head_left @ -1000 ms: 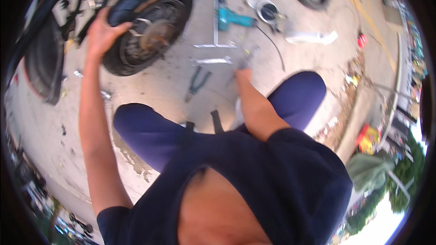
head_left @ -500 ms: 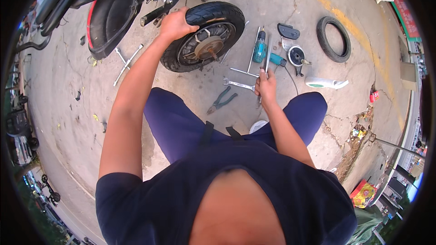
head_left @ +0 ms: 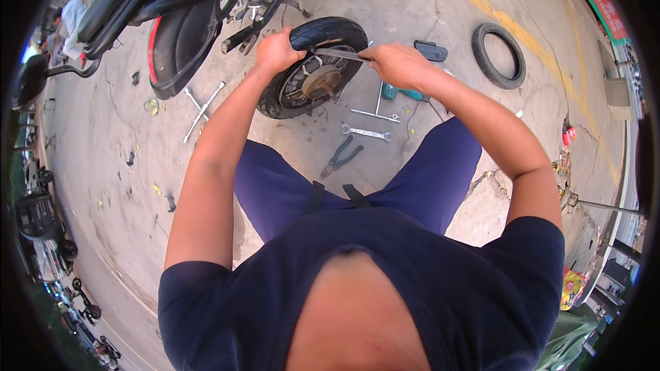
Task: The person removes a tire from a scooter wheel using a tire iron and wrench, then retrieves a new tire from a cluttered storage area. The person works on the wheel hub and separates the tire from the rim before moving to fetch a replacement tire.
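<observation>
A wheel (head_left: 331,31) with a black tire and a spoked hub stands tilted on the concrete, its axle stub pointing toward me. My left hand (head_left: 277,52) is closed around the tire's upper left side, fingers behind it. In my right hand (head_left: 400,66) is a flat metal tire lever (head_left: 338,53), gripped at its right end. The lever lies across the wheel's upper face, its tip at the rim beside my left thumb. Whether the tip sits under the tire bead I cannot tell. Below lie an open-end wrench (head_left: 366,132) and pliers (head_left: 342,156).
A T-handle wrench (head_left: 377,111) and a teal power drill (head_left: 390,91) lie right of the wheel, partly behind my right arm. Farther right is a loose tire (head_left: 498,56). A cross wrench (head_left: 203,111) lies left, below the motorbike's black seat (head_left: 182,34).
My right hand has lifted the tire lever from among the tools and swung it up and left to the wheel's rim. My left hand keeps its grip on the tire.
</observation>
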Demonstrator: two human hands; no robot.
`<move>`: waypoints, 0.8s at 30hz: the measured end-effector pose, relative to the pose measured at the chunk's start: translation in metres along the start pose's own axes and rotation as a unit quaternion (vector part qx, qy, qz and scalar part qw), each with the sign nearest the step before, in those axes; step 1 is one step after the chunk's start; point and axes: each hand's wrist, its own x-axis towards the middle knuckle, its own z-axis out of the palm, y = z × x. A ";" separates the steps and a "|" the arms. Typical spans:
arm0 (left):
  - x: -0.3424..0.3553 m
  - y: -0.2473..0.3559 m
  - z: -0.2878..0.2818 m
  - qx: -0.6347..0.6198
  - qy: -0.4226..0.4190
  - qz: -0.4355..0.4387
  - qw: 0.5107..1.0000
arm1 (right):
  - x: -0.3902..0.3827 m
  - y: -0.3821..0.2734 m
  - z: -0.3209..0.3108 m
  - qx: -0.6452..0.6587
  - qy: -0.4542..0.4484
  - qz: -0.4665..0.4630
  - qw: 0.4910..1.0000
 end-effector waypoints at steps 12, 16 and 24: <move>-0.003 0.012 0.005 0.009 -0.003 -0.018 1.000 | 0.114 -0.026 -0.014 -0.230 -0.207 -0.024 0.951; -0.004 0.011 0.006 0.003 0.007 -0.011 1.000 | 0.104 -0.056 -0.023 -0.280 -0.217 -0.053 0.934; 0.001 0.010 0.000 -0.017 -0.008 -0.018 1.000 | 0.098 -0.047 -0.015 -0.323 -0.234 -0.088 0.913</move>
